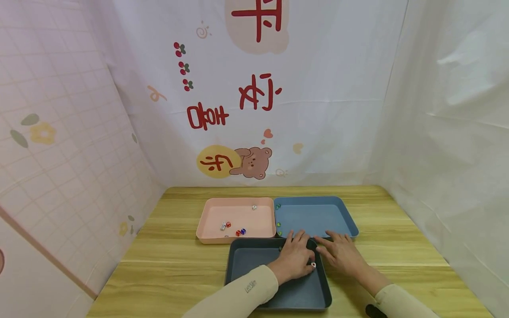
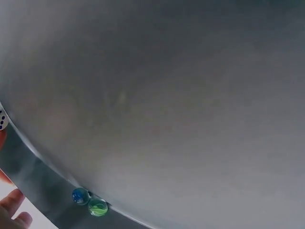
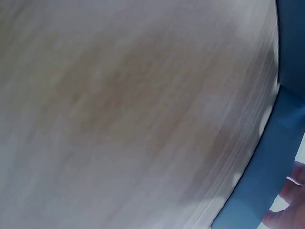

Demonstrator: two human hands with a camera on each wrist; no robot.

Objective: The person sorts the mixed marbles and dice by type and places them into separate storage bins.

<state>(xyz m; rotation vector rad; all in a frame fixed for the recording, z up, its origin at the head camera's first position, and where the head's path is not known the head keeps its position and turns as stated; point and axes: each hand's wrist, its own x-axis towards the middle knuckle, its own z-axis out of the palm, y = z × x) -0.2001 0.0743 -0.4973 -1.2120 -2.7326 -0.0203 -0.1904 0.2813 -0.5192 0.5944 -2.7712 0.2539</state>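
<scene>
My left hand (image 1: 294, 260) reaches over the right side of the dark grey tray (image 1: 254, 304), its thumb and forefinger pinching a white die (image 1: 313, 265) close to the tray's wall. In the left wrist view that die (image 2: 3, 119) shows at the left edge beside a fingertip. A blue marble (image 2: 80, 196) and a green marble (image 2: 97, 207) lie by the dark tray's wall. My right hand (image 1: 343, 254) has its fingers spread at the dark tray's far right corner, beside the front rim of the blue tray (image 1: 318, 216), and holds nothing.
A pink tray (image 1: 238, 216) at the back left contains several dice: white dice (image 1: 254, 207), red dice (image 1: 238, 232) and a blue die (image 1: 243, 231). Green marbles (image 1: 279, 225) lie along the blue tray's left side. A printed cloth (image 1: 338, 132) hangs behind the wooden table (image 1: 171, 269).
</scene>
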